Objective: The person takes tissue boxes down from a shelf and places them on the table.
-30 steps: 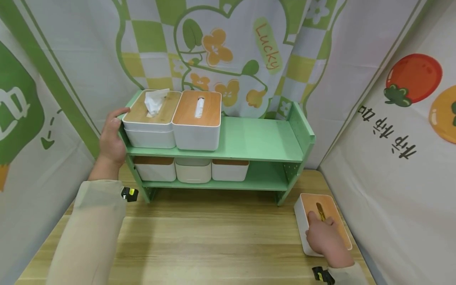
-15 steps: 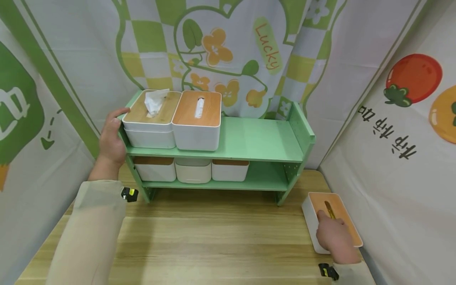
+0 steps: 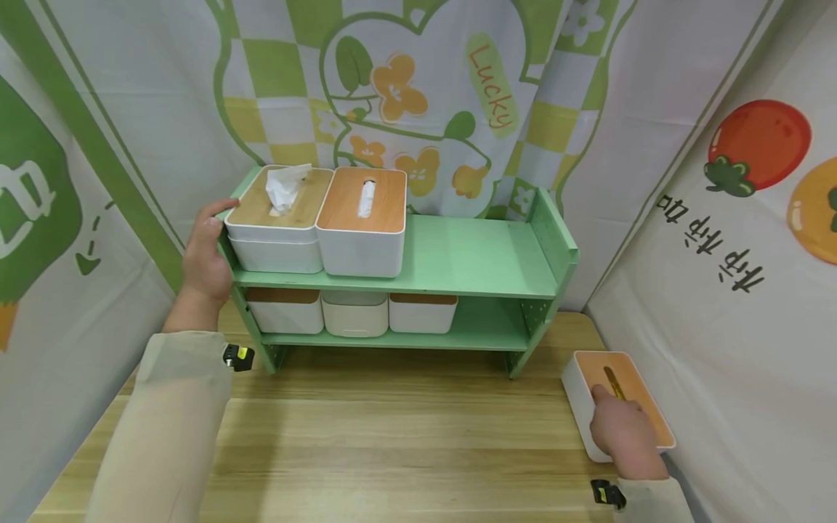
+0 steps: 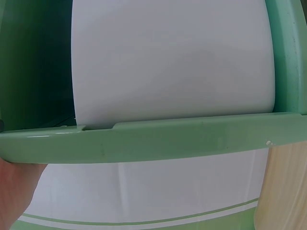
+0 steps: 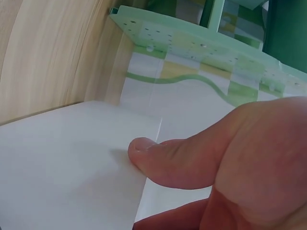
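My left hand (image 3: 208, 254) grips the left end panel of a green two-tier shelf (image 3: 477, 254), its fingers at the panel's upper edge. Close inside that panel sits a white tissue box (image 3: 277, 250) with a wooden lid and a tissue sticking out. Far right on the table, my right hand (image 3: 624, 432) holds another white tissue box (image 3: 585, 414) with an orange-brown wooden lid; a gold-brown strip shows in its slot. In the right wrist view the thumb (image 5: 158, 160) lies against the box's white side wall, while the other fingers are mostly hidden.
A second wooden-lidded tissue box (image 3: 362, 250) stands on the top tier. Below it are two white boxes and a cream box (image 3: 355, 317). The wooden table (image 3: 392, 436) spreads in front, with a printed cloth wall (image 3: 732, 341) close on the right.
The right hand and its tissue box have shifted right across the table, nearer the cloth wall. My left hand and the shelf have stayed put.
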`<state>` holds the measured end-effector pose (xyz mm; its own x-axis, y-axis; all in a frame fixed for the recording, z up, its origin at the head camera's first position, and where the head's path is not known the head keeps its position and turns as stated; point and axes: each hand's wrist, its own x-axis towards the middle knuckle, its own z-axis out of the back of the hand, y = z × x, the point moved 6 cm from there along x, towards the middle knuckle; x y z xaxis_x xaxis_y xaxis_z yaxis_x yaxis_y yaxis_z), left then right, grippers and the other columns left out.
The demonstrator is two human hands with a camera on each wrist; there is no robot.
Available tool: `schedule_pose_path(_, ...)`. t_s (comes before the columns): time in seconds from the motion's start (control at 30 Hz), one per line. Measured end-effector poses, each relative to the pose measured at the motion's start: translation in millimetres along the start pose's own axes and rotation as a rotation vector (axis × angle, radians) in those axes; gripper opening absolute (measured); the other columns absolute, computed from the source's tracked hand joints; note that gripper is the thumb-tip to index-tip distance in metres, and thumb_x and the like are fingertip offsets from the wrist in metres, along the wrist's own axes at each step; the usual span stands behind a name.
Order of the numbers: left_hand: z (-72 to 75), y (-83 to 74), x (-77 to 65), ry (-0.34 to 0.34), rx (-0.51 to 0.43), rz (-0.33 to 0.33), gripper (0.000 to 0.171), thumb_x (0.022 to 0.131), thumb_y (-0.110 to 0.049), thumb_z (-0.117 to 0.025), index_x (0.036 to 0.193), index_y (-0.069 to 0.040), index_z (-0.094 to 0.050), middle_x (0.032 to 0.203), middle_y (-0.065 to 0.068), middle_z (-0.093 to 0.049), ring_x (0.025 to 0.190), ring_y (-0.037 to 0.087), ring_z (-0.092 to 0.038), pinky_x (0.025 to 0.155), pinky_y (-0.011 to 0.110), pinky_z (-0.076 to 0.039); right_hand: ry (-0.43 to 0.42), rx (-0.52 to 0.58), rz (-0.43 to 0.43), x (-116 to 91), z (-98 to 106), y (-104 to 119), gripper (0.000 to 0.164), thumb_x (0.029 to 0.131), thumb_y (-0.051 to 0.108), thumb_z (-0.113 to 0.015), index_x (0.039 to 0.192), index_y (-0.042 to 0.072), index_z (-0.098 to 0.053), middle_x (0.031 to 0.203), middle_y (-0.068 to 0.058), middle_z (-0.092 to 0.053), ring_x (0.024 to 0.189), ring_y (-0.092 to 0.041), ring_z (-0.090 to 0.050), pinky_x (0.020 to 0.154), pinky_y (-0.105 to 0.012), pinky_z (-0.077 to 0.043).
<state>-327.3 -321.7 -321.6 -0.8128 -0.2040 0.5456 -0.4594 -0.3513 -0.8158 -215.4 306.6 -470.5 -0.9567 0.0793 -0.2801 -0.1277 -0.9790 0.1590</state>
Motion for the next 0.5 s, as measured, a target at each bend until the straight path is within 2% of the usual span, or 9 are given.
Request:
schedule_pose_path(0.33, 0.2, -1.7, -1.3, 0.006, 0.021, 0.007, 0.056, 0.104, -0.028, -0.015, 0.146, -0.004, -0.043, 0.154, 0.012, -0.035, 0.139, 0.015, -0.027, 0.111, 0.030, -0.012, -0.002, 0.021, -0.013, 4.2, -1.9, -9.5, 0.038, 0.096, -0.002, -0.042, 0.134, -0.003, -0.043, 0.101, -0.040, -0.057, 0.101, -0.066, -0.045, 0.078, -0.068, -0.043)
schedule_pose_path(0.5, -0.8, -3.3, -1.5, 0.007, -0.001, 0.011, 0.055, 0.104, -0.025, -0.015, 0.146, -0.004, -0.043, 0.153, 0.016, -0.035, 0.140, 0.015, -0.027, 0.112, 0.031, -0.010, 0.020, 0.043, -0.048, 6.5, -5.2, -12.8, 0.043, 0.096, 0.000, -0.042, 0.138, -0.001, -0.041, 0.111, -0.051, -0.046, 0.109, -0.069, -0.038, 0.081, -0.070, -0.041)
